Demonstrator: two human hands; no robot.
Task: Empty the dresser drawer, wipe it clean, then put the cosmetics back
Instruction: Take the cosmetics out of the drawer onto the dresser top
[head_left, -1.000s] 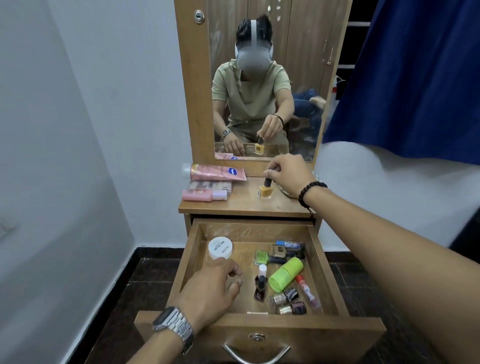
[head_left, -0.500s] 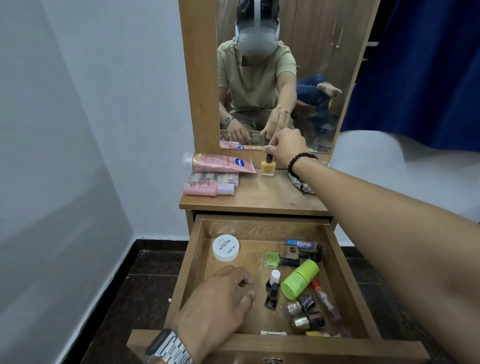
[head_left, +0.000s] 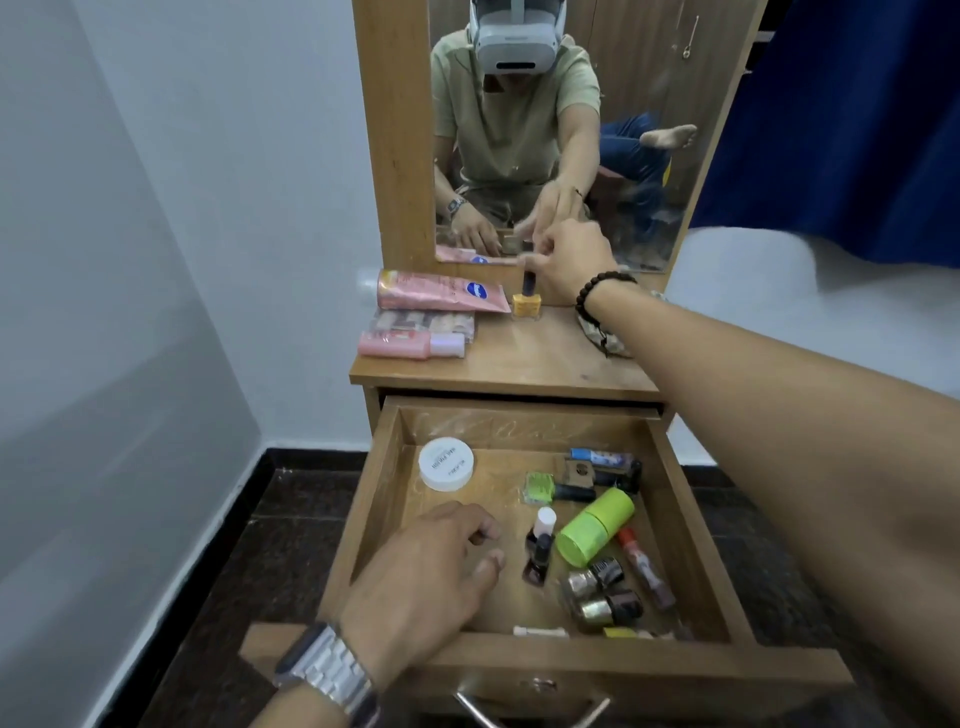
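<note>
Inside the drawer (head_left: 395, 478) lie cosmetics, left hand (head_left: 426, 571) loose; right hand (head_left: 569, 257) pinches yellow polish (head_left: 527, 304).

drawer handle (head_left: 530, 709) cut off by bottom edge; pouch (head_left: 605, 332) half hidden behind right wrist

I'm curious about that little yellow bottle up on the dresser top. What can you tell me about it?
The yellow bottle looks like nail polish: a small squarish glass body filled with yellow, topped by a tall dark cap. It stands upright at the back of the dresser top, just before the mirror, right beside the pink tube. The right hand reaches over it, its fingers at the cap's tip; whether they still pinch it is unclear.
</note>
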